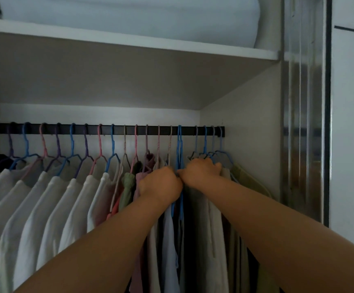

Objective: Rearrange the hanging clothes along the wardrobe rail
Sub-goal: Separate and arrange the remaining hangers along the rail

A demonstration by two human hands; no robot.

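Note:
A black rail [91, 129] runs across the wardrobe with several coloured hangers hooked on it. White shirts [51, 199] hang along the left part. Green, pink and pale garments [129, 187] crowd the middle. My left hand [161, 185] is closed on the clothes just left of a blue hanger [179, 144]. Right of that hanger my right hand [201, 169] grips the tops of the pale garments [216, 218]. The two hands touch at the knuckles. A yellowish garment [248, 178] hangs last on the right.
The wardrobe's side wall [241, 127] stands right behind the last hangers. A white shelf [129, 42] above the rail carries a folded pale blue bundle [129, 15]. A sliding door frame [305, 123] rises at the right.

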